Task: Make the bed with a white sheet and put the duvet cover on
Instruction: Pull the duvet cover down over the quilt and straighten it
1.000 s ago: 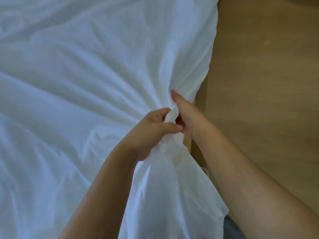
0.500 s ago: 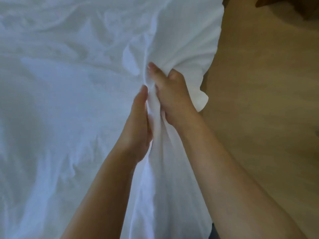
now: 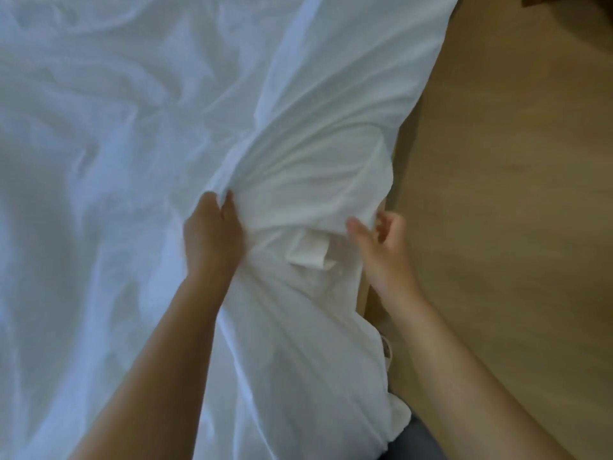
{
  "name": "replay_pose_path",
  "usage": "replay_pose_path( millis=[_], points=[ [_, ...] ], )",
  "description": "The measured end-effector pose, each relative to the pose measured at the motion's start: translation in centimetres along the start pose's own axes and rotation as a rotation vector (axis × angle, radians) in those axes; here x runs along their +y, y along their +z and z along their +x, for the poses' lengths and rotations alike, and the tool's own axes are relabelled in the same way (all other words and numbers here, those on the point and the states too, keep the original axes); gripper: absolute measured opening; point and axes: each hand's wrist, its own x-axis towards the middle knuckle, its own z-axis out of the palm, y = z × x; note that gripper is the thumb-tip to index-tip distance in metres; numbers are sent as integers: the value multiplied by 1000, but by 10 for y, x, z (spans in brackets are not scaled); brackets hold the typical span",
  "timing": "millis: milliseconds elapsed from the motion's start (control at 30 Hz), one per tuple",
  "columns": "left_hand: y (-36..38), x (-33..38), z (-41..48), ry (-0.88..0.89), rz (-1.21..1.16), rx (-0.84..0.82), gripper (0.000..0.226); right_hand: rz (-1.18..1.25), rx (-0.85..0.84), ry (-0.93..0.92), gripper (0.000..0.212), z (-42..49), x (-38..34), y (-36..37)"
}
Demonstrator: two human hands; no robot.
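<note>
A tan wooden floor (image 3: 514, 227) with faint grain filled the right side of the view from top to bottom. In its top right corner lay a dark shape (image 3: 570, 1), cut off by the frame and too dim to name. A patch of grey-blue cloth (image 3: 414, 443) showed at the bottom edge, and above it peeked a small pale patterned thing (image 3: 386, 351), mostly hidden.

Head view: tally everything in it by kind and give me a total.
hands: 2 (left hand, right hand)
white cloth: 1
small white tab on the cloth: 1
wooden floor: 1
Total: 5
</note>
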Motion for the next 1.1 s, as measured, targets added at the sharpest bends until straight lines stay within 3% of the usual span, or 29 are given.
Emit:
replay_pose_path(
  millis=[100,167,233,333,533,667,733,800,900,1000,1100],
  points=[
    [32,-10,-13,59,166,-137,32,144,-208,113,64,-6,18,21],
    [45,-7,-23,99,152,-159,29,194,-181,57,59,-2,19,31],
    [52,-9,-29,111,100,-198,30,178,-136,-1,40,7,16,37],
    [54,-22,-40,151,98,-246,30,41,-151,85,37,19,12,44],
    [44,-49,-55,61,69,-268,19,23,-233,218,74,15,32,45],
    [46,-56,-64,26,54,-267,19,-333,-301,179,102,9,46,55],
    [47,-59,-68,-5,66,-298,21,-400,-303,234,105,6,51,59],
    [46,-61,-71,-15,44,-321,23,-291,-348,296,108,3,56,62],
    [39,-63,-78,-107,-140,-334,29,-187,-426,225,113,-15,70,66],
    [37,-68,-86,-156,-217,-376,26,-430,-410,175,116,-38,93,66],
    [42,-75,-96,-83,-28,-435,25,-590,-425,218,99,-48,109,63]
  ],
)
